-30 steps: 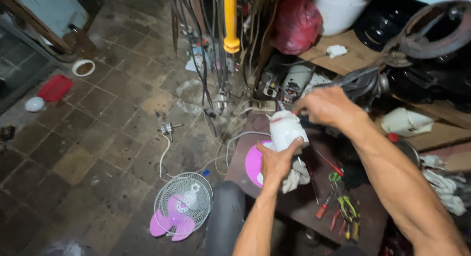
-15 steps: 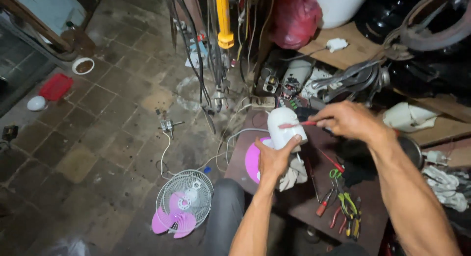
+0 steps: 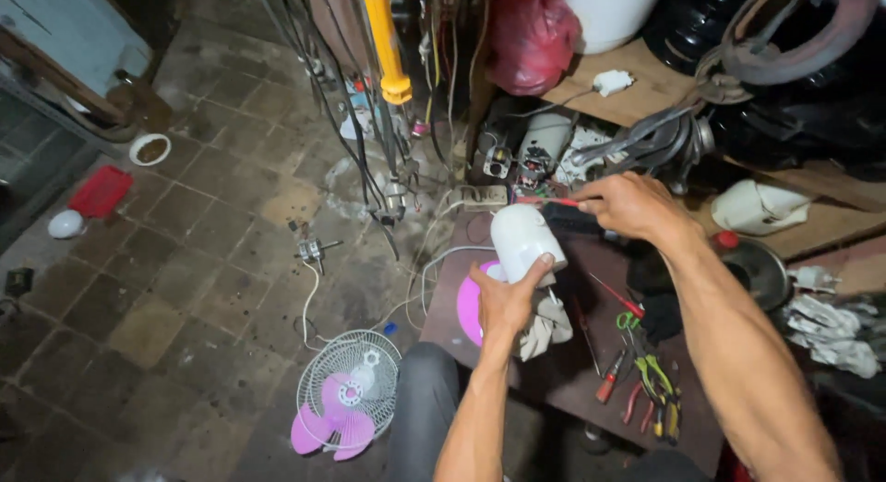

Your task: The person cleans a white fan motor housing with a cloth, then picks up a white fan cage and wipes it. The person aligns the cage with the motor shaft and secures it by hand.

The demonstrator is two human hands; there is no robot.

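**Screwdriver brought to the fan housing**

Head view: the white fan motor housing (image 3: 521, 242) is gripped from below by the left hand (image 3: 503, 302), above the small dark work table (image 3: 554, 380). A red-handled screwdriver (image 3: 552, 202) is pinched in the right hand (image 3: 628, 205), tip beside the housing's top. A fastening step appears to be underway; steady tip alignment is called for. The fan grille (image 3: 349, 390) lies on the floor.

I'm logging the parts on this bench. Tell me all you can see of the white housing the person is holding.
The white housing is a smooth, rounded shell that looks like plastic, unmarked on the side shown. The left hand grips it from below, holding it above the dark work table, over a pink disc. The right hand brings a red-handled tool to its top. A white cord trails beside it.
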